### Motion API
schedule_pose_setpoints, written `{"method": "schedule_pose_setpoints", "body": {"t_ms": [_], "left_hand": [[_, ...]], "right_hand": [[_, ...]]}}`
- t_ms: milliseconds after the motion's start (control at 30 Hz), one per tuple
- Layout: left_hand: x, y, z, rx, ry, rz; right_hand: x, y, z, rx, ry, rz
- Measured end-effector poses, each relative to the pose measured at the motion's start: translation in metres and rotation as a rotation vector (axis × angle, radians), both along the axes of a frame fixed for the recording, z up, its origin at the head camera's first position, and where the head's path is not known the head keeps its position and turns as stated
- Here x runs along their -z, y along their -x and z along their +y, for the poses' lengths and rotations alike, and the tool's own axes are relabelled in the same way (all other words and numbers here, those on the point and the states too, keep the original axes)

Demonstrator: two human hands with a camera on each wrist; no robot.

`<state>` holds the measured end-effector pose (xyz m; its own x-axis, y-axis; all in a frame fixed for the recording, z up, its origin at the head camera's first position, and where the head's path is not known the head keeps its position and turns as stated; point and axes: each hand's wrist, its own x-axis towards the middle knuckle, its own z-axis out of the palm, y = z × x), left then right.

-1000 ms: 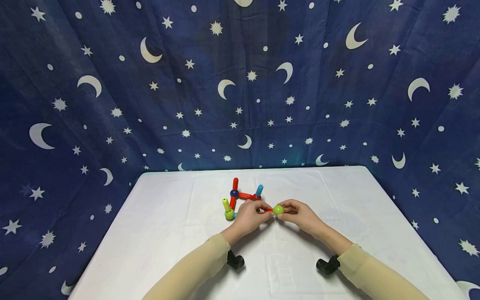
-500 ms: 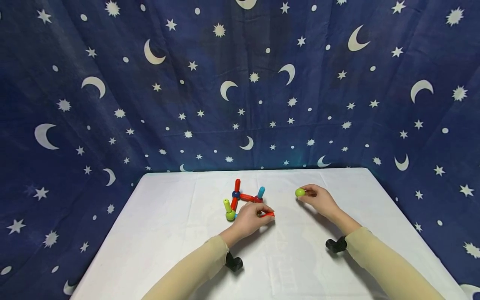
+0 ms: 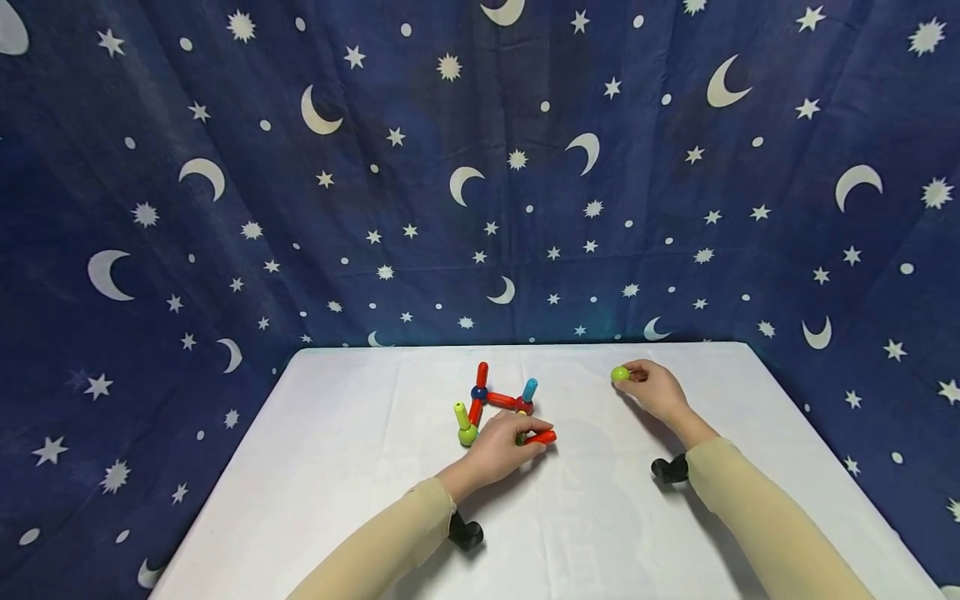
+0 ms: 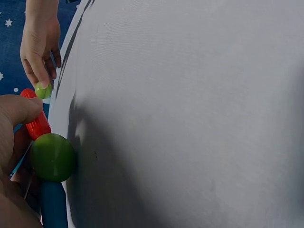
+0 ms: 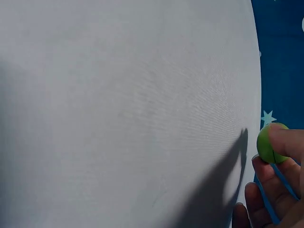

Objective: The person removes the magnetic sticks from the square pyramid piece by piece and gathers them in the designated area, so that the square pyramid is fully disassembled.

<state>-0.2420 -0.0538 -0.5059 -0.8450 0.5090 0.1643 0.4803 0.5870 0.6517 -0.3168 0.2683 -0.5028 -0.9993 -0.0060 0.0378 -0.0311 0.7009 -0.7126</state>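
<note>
A ball-and-rod construction stands on the table, with a dark blue ball [image 3: 479, 393], a dark red ball [image 3: 524, 407] and a lime ball [image 3: 467, 435] at its corners. Upright from these rise a red, a light blue and a lime rod. My left hand [image 3: 498, 446] is at its near side, thumb and fingers pinching a red rod [image 4: 38, 126] that joins a green ball [image 4: 53, 156]; a blue rod [image 4: 53, 204] runs on from that ball. Off to the right, my right hand [image 3: 657, 393] pinches a loose lime-green ball [image 5: 270, 145] between thumb and fingers.
A white cloth covers the table [image 3: 360, 500]. Behind it and along both sides hangs a dark blue curtain [image 3: 420, 200] with moons and stars. Black wrist-worn devices [image 3: 467, 533] sit under both forearms.
My right hand has drawn the lime-green ball off the red rod's end and carried it right and toward the back. The left hand keeps its place with the red rod.
</note>
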Motion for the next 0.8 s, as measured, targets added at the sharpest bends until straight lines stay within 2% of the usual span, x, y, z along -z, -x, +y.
{"method": "schedule_pose_setpoints", "body": {"t_ms": [267,800], "left_hand": [[0.0006,-0.0025,-0.0023,0.005,0.016,0.007],[0.0013,-0.0011,-0.0060,0.023,0.010,0.015]], "right_hand": [[0.0054,0.0044,0.0013,-0.011,-0.049,-0.018],[0.0072,0.0061,0.0022,-0.007,-0.028,-0.016]]}}
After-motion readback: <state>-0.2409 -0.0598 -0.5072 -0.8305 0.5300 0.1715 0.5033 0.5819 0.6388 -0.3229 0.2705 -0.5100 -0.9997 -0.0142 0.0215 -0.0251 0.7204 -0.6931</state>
